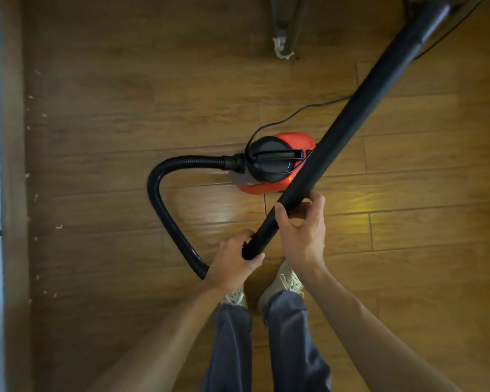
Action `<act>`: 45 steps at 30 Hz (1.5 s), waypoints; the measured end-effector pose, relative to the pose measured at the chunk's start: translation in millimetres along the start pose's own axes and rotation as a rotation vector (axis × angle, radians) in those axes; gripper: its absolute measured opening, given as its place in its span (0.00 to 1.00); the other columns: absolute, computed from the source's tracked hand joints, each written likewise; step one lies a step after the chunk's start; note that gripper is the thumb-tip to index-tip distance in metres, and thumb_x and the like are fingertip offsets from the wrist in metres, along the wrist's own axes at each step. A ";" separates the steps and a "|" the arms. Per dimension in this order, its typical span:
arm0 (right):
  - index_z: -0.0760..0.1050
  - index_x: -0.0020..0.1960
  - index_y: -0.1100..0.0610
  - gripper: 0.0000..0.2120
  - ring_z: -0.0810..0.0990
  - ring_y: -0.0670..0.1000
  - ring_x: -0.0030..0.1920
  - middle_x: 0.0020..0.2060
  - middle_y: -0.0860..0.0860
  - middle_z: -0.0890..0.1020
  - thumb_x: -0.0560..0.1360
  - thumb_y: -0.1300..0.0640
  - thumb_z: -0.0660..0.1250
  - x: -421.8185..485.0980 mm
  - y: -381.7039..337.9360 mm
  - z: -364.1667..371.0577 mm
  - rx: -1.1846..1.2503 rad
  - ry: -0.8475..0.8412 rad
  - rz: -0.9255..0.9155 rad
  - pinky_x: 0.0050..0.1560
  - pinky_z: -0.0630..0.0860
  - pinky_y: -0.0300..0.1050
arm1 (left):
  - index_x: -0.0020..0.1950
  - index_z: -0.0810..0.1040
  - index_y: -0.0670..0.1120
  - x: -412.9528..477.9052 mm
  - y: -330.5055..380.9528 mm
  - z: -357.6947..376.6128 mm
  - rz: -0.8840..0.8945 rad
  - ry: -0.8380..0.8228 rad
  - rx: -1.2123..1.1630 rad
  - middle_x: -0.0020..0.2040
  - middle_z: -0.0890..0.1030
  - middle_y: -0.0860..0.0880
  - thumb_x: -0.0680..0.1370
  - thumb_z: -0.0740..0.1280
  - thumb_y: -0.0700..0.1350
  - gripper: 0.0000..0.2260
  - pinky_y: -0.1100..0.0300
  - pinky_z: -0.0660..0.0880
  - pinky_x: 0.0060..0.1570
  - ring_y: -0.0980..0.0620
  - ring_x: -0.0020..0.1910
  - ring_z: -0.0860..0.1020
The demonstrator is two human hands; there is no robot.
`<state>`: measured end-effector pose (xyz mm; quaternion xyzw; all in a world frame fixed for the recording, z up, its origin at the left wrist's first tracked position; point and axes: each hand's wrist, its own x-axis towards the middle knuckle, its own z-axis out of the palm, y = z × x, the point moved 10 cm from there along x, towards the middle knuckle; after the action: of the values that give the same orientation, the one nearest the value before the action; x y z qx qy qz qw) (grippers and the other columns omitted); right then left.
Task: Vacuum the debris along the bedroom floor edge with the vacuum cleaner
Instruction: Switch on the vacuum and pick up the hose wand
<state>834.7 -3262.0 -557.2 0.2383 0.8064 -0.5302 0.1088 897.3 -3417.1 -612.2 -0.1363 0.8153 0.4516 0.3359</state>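
A red and black canister vacuum cleaner [277, 162] stands on the wooden floor in front of my feet. Its ribbed black hose [164, 210] loops left and back toward me. A long black wand [351, 125] slants from my hands up to the top right corner. My left hand [232, 261] grips the wand's near end where the hose arrives. Slightly higher up the same wand, my right hand [303, 230] is wrapped around it. Small pale debris bits [58, 227] lie scattered along the left floor edge by the brown skirting [13, 165].
A grey crevice nozzle [287, 26] lies on the floor at the top, with crumpled white paper scraps [280, 49] at its tip. The black power cord [294, 114] runs from the canister toward the right. My two shoes [283, 281] stand below the hands.
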 end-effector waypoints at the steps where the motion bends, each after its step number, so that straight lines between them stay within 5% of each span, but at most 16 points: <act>1: 0.67 0.63 0.53 0.20 0.81 0.38 0.45 0.45 0.45 0.81 0.76 0.57 0.71 -1.9 -10.8 9.3 -0.014 -0.039 -0.043 0.42 0.75 0.28 | 0.57 0.77 0.51 -4.3 -2.7 -7.2 -0.015 0.020 -0.042 0.45 0.80 0.56 0.75 0.73 0.47 0.12 0.69 0.73 0.45 0.58 0.46 0.79; 7: 0.64 0.71 0.52 0.26 0.81 0.43 0.51 0.53 0.47 0.81 0.77 0.58 0.71 -19.7 -59.1 71.7 -0.131 -0.255 -0.249 0.51 0.80 0.41 | 0.56 0.81 0.52 -30.1 -26.8 -46.7 -0.080 0.150 -0.258 0.41 0.82 0.56 0.72 0.76 0.51 0.14 0.71 0.75 0.44 0.62 0.42 0.81; 10: 0.60 0.75 0.49 0.31 0.80 0.44 0.55 0.55 0.46 0.80 0.77 0.57 0.71 -30.8 -76.8 106.1 -0.170 -0.391 -0.302 0.56 0.78 0.41 | 0.54 0.83 0.50 -41.4 -43.3 -59.4 -0.129 0.216 -0.464 0.43 0.84 0.51 0.71 0.77 0.48 0.13 0.54 0.82 0.52 0.55 0.44 0.84; 13: 0.57 0.78 0.48 0.34 0.80 0.40 0.49 0.51 0.39 0.79 0.78 0.56 0.70 -47.1 -93.6 143.8 -0.239 -0.538 -0.372 0.49 0.78 0.33 | 0.49 0.84 0.48 -53.1 -57.0 -69.6 -0.180 0.298 -0.714 0.43 0.86 0.49 0.73 0.76 0.43 0.07 0.49 0.81 0.55 0.51 0.46 0.85; 17: 0.53 0.79 0.42 0.36 0.82 0.46 0.43 0.50 0.46 0.82 0.78 0.54 0.68 -68.8 -105.0 194.1 -0.377 -0.744 -0.480 0.44 0.83 0.49 | 0.44 0.83 0.45 -67.6 -70.7 -76.7 -0.218 0.411 -1.007 0.35 0.84 0.50 0.74 0.74 0.38 0.03 0.54 0.81 0.51 0.50 0.44 0.85; 22: 0.51 0.78 0.39 0.36 0.82 0.52 0.46 0.52 0.52 0.82 0.78 0.52 0.68 -95.7 -105.7 245.0 -0.589 -0.972 -0.594 0.47 0.82 0.55 | 0.56 0.81 0.41 -77.2 -98.4 -60.4 -0.367 0.463 -1.369 0.50 0.86 0.44 0.74 0.75 0.40 0.12 0.49 0.82 0.49 0.48 0.52 0.84; 26: 0.55 0.79 0.43 0.36 0.80 0.51 0.48 0.52 0.51 0.80 0.77 0.54 0.69 -112.1 -100.8 271.0 -0.695 -1.123 -0.652 0.51 0.80 0.49 | 0.59 0.81 0.43 -80.7 -118.4 -40.3 -0.484 0.491 -1.574 0.55 0.85 0.44 0.69 0.79 0.43 0.20 0.45 0.81 0.54 0.46 0.56 0.83; 34: 0.70 0.73 0.44 0.26 0.79 0.44 0.45 0.45 0.45 0.80 0.76 0.53 0.71 -93.1 -46.5 295.1 -0.661 -1.169 -0.450 0.49 0.74 0.41 | 0.66 0.75 0.44 -63.0 -109.9 -34.9 -0.432 0.387 -1.842 0.58 0.83 0.39 0.78 0.69 0.38 0.16 0.44 0.82 0.53 0.42 0.55 0.83; 39: 0.75 0.66 0.45 0.19 0.81 0.45 0.51 0.50 0.47 0.83 0.75 0.52 0.71 -77.3 -17.5 291.2 -0.672 -1.157 -0.372 0.56 0.79 0.49 | 0.63 0.78 0.40 -46.2 -107.1 -18.1 -0.430 0.352 -1.928 0.53 0.84 0.38 0.80 0.67 0.40 0.12 0.36 0.77 0.59 0.38 0.56 0.83; 45: 0.77 0.63 0.49 0.17 0.79 0.47 0.50 0.48 0.47 0.79 0.74 0.53 0.72 -58.1 3.0 279.3 -0.706 -1.126 -0.317 0.54 0.78 0.47 | 0.63 0.78 0.41 -32.9 -105.9 11.6 -0.547 0.401 -1.960 0.55 0.84 0.38 0.79 0.68 0.41 0.13 0.39 0.79 0.57 0.40 0.54 0.83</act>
<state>864.8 -3529.9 -650.4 -0.2448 0.7766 -0.2880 0.5040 982.1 -3468.9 -662.7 -0.6028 0.0722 0.7942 0.0268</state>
